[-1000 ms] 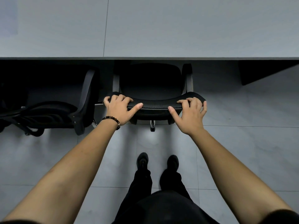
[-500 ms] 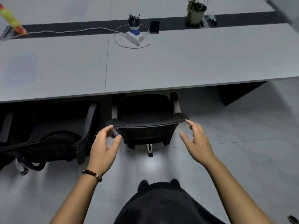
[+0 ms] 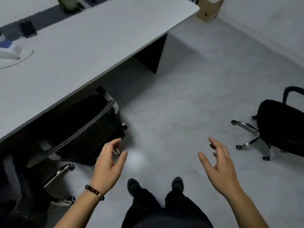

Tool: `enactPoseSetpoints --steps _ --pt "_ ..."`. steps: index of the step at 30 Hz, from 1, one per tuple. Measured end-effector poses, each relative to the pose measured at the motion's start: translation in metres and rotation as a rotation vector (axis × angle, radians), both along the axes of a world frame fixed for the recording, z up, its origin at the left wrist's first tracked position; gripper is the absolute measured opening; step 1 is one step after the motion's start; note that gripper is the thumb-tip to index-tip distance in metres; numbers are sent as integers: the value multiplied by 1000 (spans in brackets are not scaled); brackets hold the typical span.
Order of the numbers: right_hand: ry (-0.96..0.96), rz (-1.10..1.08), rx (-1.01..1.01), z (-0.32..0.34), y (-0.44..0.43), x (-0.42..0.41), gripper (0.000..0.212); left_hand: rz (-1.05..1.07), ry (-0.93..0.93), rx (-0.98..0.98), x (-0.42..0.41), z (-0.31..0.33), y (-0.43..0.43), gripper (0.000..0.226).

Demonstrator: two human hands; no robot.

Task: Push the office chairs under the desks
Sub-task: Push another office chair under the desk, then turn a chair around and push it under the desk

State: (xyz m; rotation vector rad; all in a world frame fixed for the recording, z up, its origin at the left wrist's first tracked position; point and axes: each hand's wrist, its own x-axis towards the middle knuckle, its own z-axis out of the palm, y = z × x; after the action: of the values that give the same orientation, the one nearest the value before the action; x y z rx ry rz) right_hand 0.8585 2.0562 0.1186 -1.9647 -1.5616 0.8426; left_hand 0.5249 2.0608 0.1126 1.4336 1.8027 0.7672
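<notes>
A black office chair (image 3: 85,125) sits tucked under the long grey desk (image 3: 79,51), its backrest edge running along the desk front. My left hand (image 3: 109,165) hovers just right of that backrest, fingers apart, holding nothing. My right hand (image 3: 218,165) is open in the air over the floor. Another black office chair (image 3: 281,127) with a chrome wheeled base stands out on the floor at the right edge, away from the desk. Part of a third chair (image 3: 29,186) shows at the lower left.
On the desk lie a phone (image 3: 28,29), a white power strip (image 3: 9,50) with cable and a plant pot (image 3: 67,4). A cardboard box (image 3: 209,9) stands past the desk's end. A white wall runs at the top right. My feet (image 3: 156,186) stand on grey tiles.
Both hands let go of the chair's backrest and pulled back. The view has swung to the right, bringing the free-standing chair on the right into sight.
</notes>
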Motion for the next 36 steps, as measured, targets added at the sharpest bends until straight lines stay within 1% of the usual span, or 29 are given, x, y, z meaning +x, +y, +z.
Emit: enactPoseSetpoints --steps 2,5,9,10,12,15,17,19,25,28,30,33,36 --pt "6 -141 58 13 -21 43 59 -143 23 80 38 20 30 45" --pt "42 -320 117 22 -58 106 59 -270 31 204 114 48 56 44" --pt "66 -518 137 10 -128 200 58 -389 -26 290 251 58 41 42" --pt "63 -527 113 3 -138 212 59 -387 -43 285 269 56 33 42" --pt "59 -563 71 -6 -178 266 61 -394 -85 260 344 42 5 43" --pt "20 -644 34 -13 -227 336 64 -424 -185 155 444 25 -33 42" --pt "15 -713 21 -7 -258 382 64 -531 -191 114 508 25 -53 41" --pt "41 -806 38 1 -280 425 63 -629 -191 117 563 31 -64 44" --pt "69 -1015 140 1 -295 537 60 -750 -186 133 696 34 -52 44" --pt "88 -1091 174 -17 -286 602 59 -787 -186 119 772 17 -36 42" --pt "94 -1123 153 -25 -275 649 61 -790 -198 114 825 5 -23 43" --pt "38 -1152 104 -24 -255 747 63 -797 -200 85 930 -6 7 40" --pt "-38 -1162 126 1 -236 839 68 -822 -246 105 1034 14 37 40"
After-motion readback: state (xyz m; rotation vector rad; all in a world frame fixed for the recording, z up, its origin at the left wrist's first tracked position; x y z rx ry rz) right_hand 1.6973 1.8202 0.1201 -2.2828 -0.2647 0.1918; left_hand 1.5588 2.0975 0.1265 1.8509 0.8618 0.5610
